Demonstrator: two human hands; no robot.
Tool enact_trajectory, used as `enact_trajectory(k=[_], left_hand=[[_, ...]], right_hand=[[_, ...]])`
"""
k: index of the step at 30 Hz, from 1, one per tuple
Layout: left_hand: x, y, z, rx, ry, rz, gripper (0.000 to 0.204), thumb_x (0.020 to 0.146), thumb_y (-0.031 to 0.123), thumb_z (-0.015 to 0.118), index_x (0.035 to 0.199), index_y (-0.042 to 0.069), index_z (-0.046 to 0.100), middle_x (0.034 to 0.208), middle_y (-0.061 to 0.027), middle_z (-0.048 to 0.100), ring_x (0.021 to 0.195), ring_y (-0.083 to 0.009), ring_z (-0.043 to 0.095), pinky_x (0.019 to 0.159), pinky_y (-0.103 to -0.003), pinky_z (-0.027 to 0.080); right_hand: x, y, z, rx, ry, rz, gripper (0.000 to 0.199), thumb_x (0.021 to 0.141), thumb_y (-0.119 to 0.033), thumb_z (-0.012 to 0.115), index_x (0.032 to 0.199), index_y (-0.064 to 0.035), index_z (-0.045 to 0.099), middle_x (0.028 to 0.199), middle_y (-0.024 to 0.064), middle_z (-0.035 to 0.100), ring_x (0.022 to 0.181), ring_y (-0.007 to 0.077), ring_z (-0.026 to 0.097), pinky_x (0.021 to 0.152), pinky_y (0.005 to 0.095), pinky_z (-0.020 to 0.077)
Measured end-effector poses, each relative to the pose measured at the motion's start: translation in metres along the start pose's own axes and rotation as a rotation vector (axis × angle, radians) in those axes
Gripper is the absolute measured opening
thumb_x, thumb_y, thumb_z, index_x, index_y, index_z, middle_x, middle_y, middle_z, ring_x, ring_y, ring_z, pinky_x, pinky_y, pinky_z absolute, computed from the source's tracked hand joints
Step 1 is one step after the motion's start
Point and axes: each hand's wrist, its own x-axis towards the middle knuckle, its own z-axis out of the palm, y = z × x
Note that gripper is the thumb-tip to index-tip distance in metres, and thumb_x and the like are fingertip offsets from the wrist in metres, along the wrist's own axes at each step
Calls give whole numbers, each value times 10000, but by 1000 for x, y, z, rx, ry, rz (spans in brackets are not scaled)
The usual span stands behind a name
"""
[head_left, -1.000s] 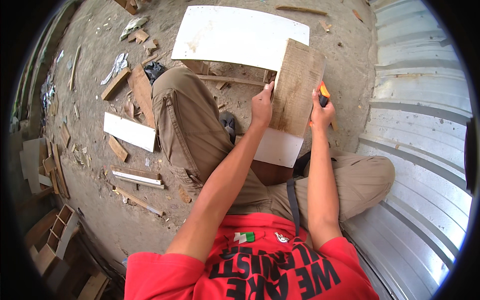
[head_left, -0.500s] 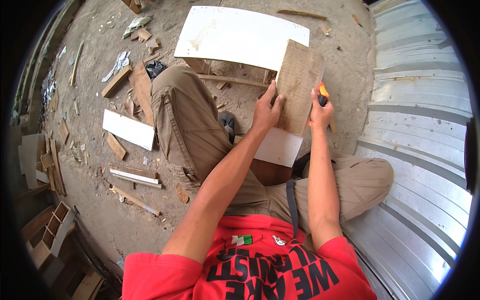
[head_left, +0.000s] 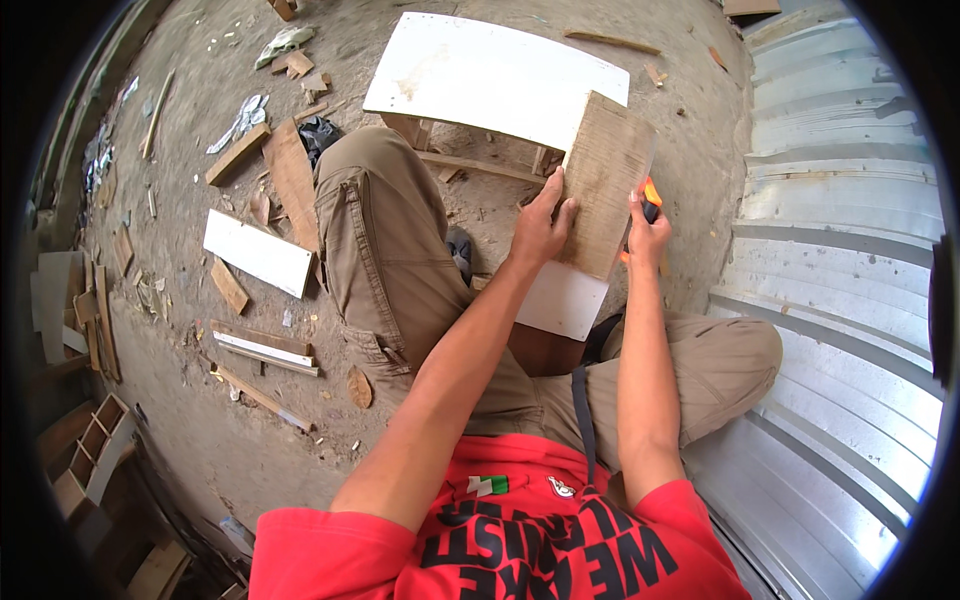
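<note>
Closest, a red shirt (head_left: 560, 455), then tan pants (head_left: 690, 365), with the left knee up. Left of the legs, thin sticks (head_left: 262, 346) on the dirt floor (head_left: 265, 455). Between the legs, a small white board (head_left: 562, 305), partly under the near end of a long brown board (head_left: 612, 180). By the brown board's right edge, the right hand (head_left: 650, 234), with fingers curled closed around an orange and black tool (head_left: 652, 205). Hard to tell about any touch of those fingers on the wood. At the left edge, the left hand (head_left: 538, 232), holding the brown board's side, with thumb on top, pointing finger along the edge, and a little gap between. Other fingers hidden, so cannot tell how bent. Far right, a shiny metal wall (head_left: 830, 240). Farther off, a white bench (head_left: 490, 80), with one corner under the brown board's far end. Past that, a stick (head_left: 612, 41).
</note>
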Motion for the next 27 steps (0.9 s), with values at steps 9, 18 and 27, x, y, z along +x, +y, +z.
enact_trajectory(k=[9, 18, 27], left_hand=[[2, 0, -4, -49, -49, 5, 537, 971, 136, 588, 1455, -17, 415, 1435, -258, 489, 1321, -374, 500, 1044, -389, 452], [3, 0, -6, -69, -28, 36, 536, 973, 163, 598, 1445, -32, 436, 1416, -266, 512, 1320, -341, 522, 1066, -361, 432], [3, 3, -5, -48, -34, 16, 523, 981, 169, 581, 1439, -37, 435, 1420, -273, 500, 1315, -375, 511, 1054, -385, 442]], right_hand=[[2, 4, 0, 62, -27, 30, 318, 861, -259, 788, 1000, 17, 713, 918, 33, 708, 835, 129, 629, 803, 296, 481], [-1, -2, 1, 69, -36, 50, 321, 882, -251, 771, 1054, 14, 711, 959, 42, 711, 873, 123, 639, 825, 288, 481], [1, 3, -1, -14, -18, -4, 362, 862, -287, 789, 1027, 27, 716, 924, 53, 715, 846, 139, 642, 806, 303, 486]])
